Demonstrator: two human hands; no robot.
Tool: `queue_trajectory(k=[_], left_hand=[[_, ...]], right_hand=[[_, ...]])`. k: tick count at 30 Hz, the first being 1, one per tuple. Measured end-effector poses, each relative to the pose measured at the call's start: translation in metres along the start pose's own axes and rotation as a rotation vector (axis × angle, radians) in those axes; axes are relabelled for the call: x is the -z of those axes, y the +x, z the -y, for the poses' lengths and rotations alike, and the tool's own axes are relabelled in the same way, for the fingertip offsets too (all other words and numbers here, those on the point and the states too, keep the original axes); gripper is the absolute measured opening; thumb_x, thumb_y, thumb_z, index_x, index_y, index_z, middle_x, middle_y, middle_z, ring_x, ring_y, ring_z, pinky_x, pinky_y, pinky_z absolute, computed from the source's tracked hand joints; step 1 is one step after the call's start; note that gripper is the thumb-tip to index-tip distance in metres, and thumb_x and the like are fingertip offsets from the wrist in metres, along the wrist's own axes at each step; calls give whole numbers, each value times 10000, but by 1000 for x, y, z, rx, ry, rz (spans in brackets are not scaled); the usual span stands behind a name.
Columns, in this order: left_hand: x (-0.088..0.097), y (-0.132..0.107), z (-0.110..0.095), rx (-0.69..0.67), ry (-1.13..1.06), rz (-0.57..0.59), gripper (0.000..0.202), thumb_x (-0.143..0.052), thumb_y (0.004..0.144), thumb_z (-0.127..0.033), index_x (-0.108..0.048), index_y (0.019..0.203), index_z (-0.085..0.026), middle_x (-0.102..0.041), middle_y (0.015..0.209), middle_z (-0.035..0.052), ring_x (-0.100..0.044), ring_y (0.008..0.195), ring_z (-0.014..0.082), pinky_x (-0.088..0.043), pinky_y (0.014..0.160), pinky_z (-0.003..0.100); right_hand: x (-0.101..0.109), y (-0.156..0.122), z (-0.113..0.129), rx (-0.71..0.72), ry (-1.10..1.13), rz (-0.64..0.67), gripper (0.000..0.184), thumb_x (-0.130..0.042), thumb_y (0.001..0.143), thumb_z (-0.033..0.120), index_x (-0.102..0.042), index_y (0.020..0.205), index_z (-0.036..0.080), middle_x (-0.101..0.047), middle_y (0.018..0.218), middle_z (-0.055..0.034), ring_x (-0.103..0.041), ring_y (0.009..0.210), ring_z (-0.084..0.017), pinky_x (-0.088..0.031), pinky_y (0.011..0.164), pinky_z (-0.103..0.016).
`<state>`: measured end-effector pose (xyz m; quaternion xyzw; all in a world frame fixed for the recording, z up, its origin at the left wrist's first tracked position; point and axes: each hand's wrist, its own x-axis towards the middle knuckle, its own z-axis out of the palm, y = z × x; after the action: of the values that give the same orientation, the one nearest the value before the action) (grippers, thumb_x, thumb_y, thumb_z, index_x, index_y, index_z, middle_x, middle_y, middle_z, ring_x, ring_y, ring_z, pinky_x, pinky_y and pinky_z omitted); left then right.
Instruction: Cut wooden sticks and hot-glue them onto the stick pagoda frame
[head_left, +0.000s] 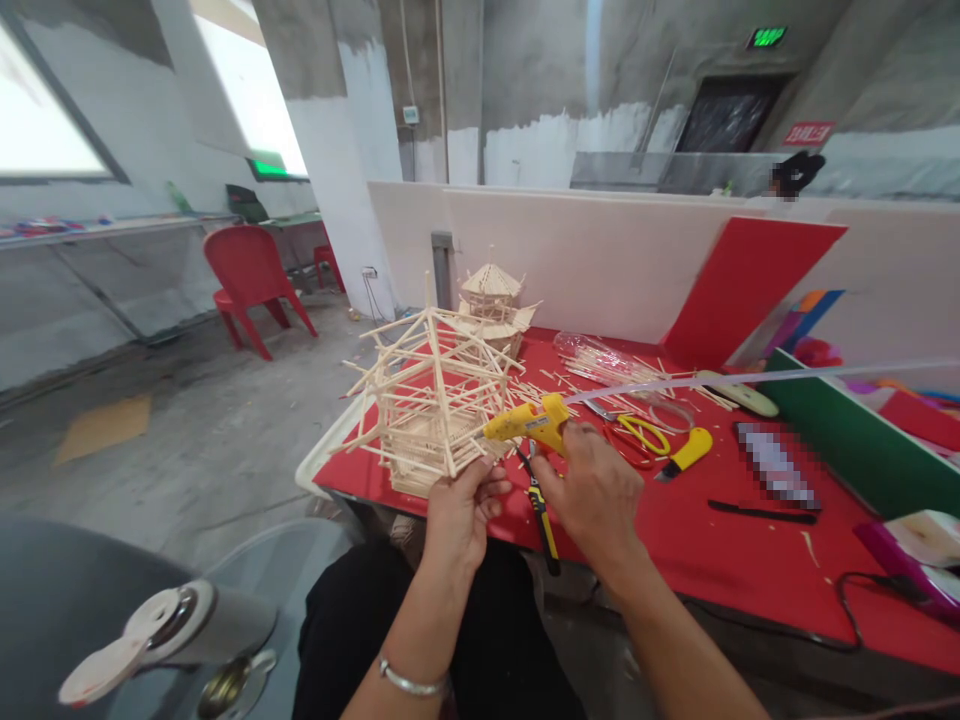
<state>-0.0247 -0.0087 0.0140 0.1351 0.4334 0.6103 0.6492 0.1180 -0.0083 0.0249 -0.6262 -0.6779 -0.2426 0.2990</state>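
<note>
A pavilion-like model of thin wooden sticks (435,390) stands at the table's near left corner, its roof an open frame. My left hand (466,510) is at its lower front corner, thumb and fingers pinched on a wooden stick there. Whether that stick is loose or part of the model, I cannot tell. My right hand (596,490) grips a yellow hot glue gun (529,420), its nozzle pointing left, close to the model's sticks and above my left fingertips. A long translucent glue stick (690,380) extends from the gun's back. Yellow-and-black pliers (541,515) lie between my hands.
Behind stands a second stick pavilion (491,300). On the red table (660,540) are bagged sticks (607,360), yellow-handled scissors (641,432), a yellow utility knife (686,455) and a blurred phone-like object (776,465). An open-lidded bottle (202,620) is at lower left.
</note>
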Motion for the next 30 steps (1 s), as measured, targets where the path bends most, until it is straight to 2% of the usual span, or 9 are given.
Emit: queue_trajectory(k=[8, 17, 23, 30], left_hand=[[2, 4, 1, 2, 12, 8, 207, -781, 602, -164, -679, 756, -73, -700, 593, 73, -638, 467, 135, -413, 345, 149], [2, 4, -1, 7, 10, -12, 204, -776, 599, -165, -679, 751, -69, -692, 573, 67, -624, 445, 128, -417, 346, 152], [1, 5, -1, 8, 12, -7, 175, -768, 614, -158, -680, 737, -70, -687, 567, 63, -615, 435, 121, -418, 345, 153], [3, 7, 0, 2, 31, 15, 168, -782, 629, -150, -684, 752, -88, -691, 582, 49, -616, 450, 115, -431, 357, 156]], right_hand=[[-1, 1, 0, 23, 5, -12, 320, -534, 872, 392, -573, 1084, 156, -672, 913, -78, -607, 766, -196, -369, 626, -282], [0, 2, 0, 30, 11, -1, 301, -518, 884, 385, -578, 1071, 156, -675, 877, -70, -616, 757, -200, -362, 616, -281], [1, -1, -5, 23, 3, -8, 325, -502, 885, 382, -577, 1099, 150, -683, 916, -87, -608, 746, -197, -360, 624, -286], [4, -5, -12, 33, 11, -11, 318, -499, 887, 387, -582, 1079, 148, -679, 874, -67, -610, 740, -190, -364, 621, -277]])
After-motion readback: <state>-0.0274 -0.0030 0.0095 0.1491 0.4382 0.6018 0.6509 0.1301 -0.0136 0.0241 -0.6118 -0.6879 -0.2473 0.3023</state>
